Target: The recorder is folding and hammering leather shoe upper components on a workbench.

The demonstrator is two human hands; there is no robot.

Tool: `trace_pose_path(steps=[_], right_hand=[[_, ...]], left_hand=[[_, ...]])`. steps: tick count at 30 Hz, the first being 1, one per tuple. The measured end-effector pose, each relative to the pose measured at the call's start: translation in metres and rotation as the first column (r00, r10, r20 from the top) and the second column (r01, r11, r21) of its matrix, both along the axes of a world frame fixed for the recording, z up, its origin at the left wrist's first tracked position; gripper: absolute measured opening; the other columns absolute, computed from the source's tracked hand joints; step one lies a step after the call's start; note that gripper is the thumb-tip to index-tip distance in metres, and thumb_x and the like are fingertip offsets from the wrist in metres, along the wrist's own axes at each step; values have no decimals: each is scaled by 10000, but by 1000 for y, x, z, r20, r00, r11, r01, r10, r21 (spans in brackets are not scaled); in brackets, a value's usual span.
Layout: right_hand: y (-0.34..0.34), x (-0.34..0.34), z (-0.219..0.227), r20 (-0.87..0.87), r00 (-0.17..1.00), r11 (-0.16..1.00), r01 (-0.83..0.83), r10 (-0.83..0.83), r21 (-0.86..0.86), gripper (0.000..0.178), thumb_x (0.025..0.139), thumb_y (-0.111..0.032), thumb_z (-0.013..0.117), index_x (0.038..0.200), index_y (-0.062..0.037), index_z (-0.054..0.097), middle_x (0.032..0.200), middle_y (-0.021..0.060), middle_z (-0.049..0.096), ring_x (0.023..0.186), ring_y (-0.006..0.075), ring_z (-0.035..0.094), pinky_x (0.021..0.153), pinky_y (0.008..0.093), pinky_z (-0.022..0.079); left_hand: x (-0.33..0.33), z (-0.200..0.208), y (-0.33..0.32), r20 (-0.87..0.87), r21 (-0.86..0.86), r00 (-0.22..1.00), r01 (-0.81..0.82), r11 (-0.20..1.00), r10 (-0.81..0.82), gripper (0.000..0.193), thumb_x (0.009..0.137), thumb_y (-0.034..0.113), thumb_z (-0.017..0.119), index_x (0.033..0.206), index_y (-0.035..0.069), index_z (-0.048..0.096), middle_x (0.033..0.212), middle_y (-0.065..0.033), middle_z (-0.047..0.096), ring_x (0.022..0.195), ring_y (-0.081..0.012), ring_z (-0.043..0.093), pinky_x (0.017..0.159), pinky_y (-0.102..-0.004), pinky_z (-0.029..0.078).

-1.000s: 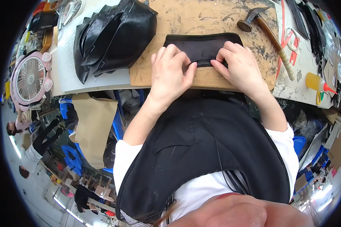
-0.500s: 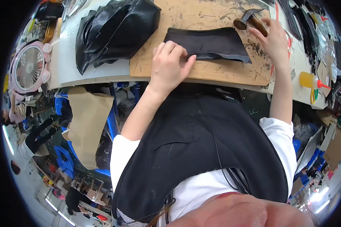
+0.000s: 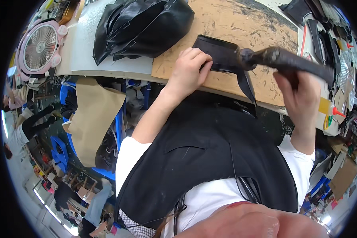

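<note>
A flat black leather piece (image 3: 216, 52) lies on the wooden board, and its right end bends down over the board's near edge. My left hand (image 3: 189, 72) is closed at the piece's near left edge, thumb and fingers pinching it. In my right hand (image 3: 301, 97) is a hammer (image 3: 277, 56), gripped by its handle and held raised. The hammer's round head hangs above the leather piece and covers part of it. How far the head is from the leather I cannot tell.
Left of the board (image 3: 261, 23) is a heap of black leather pieces (image 3: 144, 27). A pink fan (image 3: 39, 47) stands at the far left. On the right are a yellow glue bottle with a red tip (image 3: 326, 107) and assorted strips. Below the table's left side, tan sheet material (image 3: 92, 119) drapes over a blue container.
My right hand has taken the hammer off the board and lifted it over the leather piece. The piece's right end now droops over the edge. My left hand still pinches the piece.
</note>
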State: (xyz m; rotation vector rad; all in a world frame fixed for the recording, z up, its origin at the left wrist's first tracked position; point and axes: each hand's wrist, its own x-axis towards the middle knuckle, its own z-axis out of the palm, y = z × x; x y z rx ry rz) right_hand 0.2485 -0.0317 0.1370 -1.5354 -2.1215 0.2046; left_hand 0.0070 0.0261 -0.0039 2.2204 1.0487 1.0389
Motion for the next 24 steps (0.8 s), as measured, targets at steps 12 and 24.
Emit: trace_pose_path(steps=[12, 24], right_hand=[[-7, -7, -25, 54, 998, 897, 8, 18, -441, 229, 887, -63, 645, 1113, -54, 614, 768, 172, 617, 668, 292, 622, 660, 343, 487], [17, -31, -40, -80, 994, 963, -94, 76, -253, 116, 935, -109, 613, 983, -17, 561, 739, 214, 554, 606, 370, 515, 565, 364, 448]], left_hand=[[6, -18, -7, -27, 39, 1000, 11, 999, -10, 158, 768, 187, 739, 792, 94, 614, 793, -52, 530, 841, -251, 531, 772, -373, 421], [8, -16, -6, 71, 14, 997, -32, 999, 31, 93, 765, 91, 677, 737, 60, 593, 736, -85, 579, 790, -273, 564, 772, -389, 445]])
